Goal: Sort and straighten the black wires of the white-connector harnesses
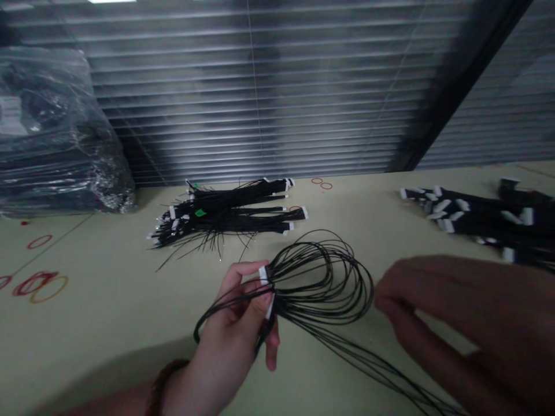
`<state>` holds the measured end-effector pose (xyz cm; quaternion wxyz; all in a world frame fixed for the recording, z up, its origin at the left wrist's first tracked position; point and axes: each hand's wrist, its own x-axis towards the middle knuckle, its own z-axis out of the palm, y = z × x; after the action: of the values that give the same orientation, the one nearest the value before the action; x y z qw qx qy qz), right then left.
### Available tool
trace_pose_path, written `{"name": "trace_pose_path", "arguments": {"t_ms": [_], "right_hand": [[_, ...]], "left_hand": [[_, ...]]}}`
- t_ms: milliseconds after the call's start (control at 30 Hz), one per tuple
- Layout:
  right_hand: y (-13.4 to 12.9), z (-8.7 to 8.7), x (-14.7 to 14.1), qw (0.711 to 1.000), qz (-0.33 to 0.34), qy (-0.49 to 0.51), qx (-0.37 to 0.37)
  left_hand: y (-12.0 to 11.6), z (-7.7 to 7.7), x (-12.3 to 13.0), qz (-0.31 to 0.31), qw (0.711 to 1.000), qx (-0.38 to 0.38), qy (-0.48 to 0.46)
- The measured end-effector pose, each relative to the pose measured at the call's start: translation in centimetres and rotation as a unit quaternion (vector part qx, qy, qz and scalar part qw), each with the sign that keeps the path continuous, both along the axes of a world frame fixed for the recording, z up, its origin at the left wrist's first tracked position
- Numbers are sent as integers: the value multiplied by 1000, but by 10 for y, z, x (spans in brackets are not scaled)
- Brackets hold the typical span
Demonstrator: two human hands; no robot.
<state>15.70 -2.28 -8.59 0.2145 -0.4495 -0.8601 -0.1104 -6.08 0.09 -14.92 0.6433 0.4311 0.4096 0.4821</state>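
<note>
A black cable bundle [347, 289] with white connectors is gripped in my left hand [238, 323], fingers closed round its connector end. The wires form loops that spread to the right, and several strands run down toward the bottom edge. Beside the right end of the loops is my right hand [468, 323], slightly blurred, with thumb and index fingertips pressed together. Whether anything sits between those fingertips is too small to tell.
Black cables with white ends [229, 211] lie behind my left hand; another cable pile [477, 219] is at the right. A plastic-wrapped package [56, 133] stands at the back left. Rubber bands [37, 284] lie on the table [108, 300]. Blinds [269, 86] rise behind.
</note>
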Motion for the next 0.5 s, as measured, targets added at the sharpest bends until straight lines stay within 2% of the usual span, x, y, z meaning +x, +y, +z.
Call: {"name": "trace_pose_path", "arguments": {"t_ms": [133, 267, 367, 433, 467, 500], "right_hand": [[-1, -21, -12, 985, 47, -51, -157], [2, -33, -33, 976, 46, 16, -213], [4, -30, -39, 971, 42, 51, -230], [7, -21, -36, 960, 35, 92, -263], [10, -15, -32, 943, 40, 129, -303], [15, -7, -27, 913, 55, 176, -363]], "left_hand": [[-3, 1, -1, -6, 1000, -2, 5], [-5, -1, 1, -28, 1000, -9, 6], [-5, -3, 2, -33, 999, -3, 0], [-5, -3, 3, -29, 1000, 0, -3], [-5, -3, 2, -26, 1000, 0, -5], [-5, -3, 2, -23, 1000, 0, -5]]}}
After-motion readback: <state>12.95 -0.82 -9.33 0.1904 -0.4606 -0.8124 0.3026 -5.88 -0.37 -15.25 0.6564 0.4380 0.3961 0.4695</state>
